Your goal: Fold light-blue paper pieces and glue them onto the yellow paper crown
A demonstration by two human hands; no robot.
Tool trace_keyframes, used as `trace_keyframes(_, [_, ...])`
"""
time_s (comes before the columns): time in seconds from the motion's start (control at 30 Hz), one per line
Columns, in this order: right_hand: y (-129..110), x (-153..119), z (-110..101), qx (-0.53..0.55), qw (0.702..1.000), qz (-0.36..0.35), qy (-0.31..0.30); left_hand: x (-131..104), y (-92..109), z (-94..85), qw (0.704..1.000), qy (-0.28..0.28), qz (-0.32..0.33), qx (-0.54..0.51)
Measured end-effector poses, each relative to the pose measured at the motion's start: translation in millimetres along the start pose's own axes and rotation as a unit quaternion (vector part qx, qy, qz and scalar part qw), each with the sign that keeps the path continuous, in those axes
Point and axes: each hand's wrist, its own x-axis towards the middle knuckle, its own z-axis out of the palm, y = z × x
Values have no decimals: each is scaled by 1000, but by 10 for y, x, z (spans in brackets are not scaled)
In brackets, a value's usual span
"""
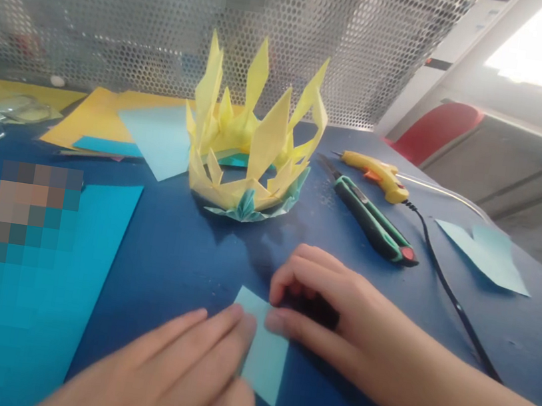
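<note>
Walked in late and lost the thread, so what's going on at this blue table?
A person's left hand rests on a small blue paper while the right hand has its thumb at one edge. Beyond stands a yellow paper crown, with folded teal paper at its front base. A cutter and a yellow corded tool lie to the right on the table.

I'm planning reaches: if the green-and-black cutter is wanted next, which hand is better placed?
Probably the right hand: it is nearer the cutter and only at the edge of the light-blue paper. The left hand is farther off, fingers on that paper.
</note>
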Motion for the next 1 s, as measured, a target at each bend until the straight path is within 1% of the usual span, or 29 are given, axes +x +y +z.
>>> trace_keyframes(0.03, [11, 0, -2, 4, 1000, -13, 0, 13, -21, 2, 1000, 11, -3, -4])
trace_keyframes(0.07, [18, -2, -9, 6, 1000, -28, -6, 34, -42, -8, 1000, 8, -9, -2])
trace_keyframes(0.13, [24, -9, -37, 9, 998, -51, -27, 91, -80, -47, 1000, -25, -19, 2])
trace_keyframes(0.2, [27, -19, -79, 15, 997, -58, -47, 143, -112, -81, 998, -59, -7, 0])
trace_keyframes(0.23, [30, -24, -103, 18, 997, -53, -58, 158, -126, -86, 998, -67, 3, -2])
trace_keyframes(0.3, [36, -30, -151, 25, 995, -46, -83, 160, -149, -69, 998, -58, 26, -14])
trace_keyframes(0.4, [42, -28, -207, 31, 993, -50, -107, 104, -160, -7, 999, -24, 31, -25])
trace_keyframes(0.5, [41, -11, -240, 39, 992, -74, -89, 37, -139, 36, 999, -11, 32, -22])
trace_keyframes(0.6, [39, -1, -254, 53, 989, -118, -76, 16, -121, 54, 1000, -17, 7, -17])
trace_keyframes(0.67, [34, -5, -254, 52, 985, -148, -76, 35, -135, 61, 999, -24, 0, -24])
trace_keyframes(0.73, [23, -16, -244, 44, 979, -180, -84, 68, -165, 58, 999, -22, 13, -37])
trace_keyframes(0.77, [15, -24, -238, 39, 975, -198, -88, 85, -179, 50, 998, -31, 21, -42])
trace_keyframes(0.83, [3, -38, -227, 25, 969, -225, -93, 112, -194, 20, 999, -30, 19, -35])
trace_keyframes(0.87, [2, -43, -226, 14, 969, -230, -90, 121, -193, -3, 995, -87, 32, -33])
trace_keyframes(0.9, [7, -46, -229, 1, 969, -231, -83, 127, -186, -30, 999, -41, 14, -13])
trace_keyframes(0.93, [17, -44, -236, -14, 970, -233, -70, 130, -175, -60, 998, -61, -5, 4])
trace_keyframes(1.0, [55, -32, -259, -45, 967, -247, -42, 129, -151, -122, 993, -115, 3, 24])
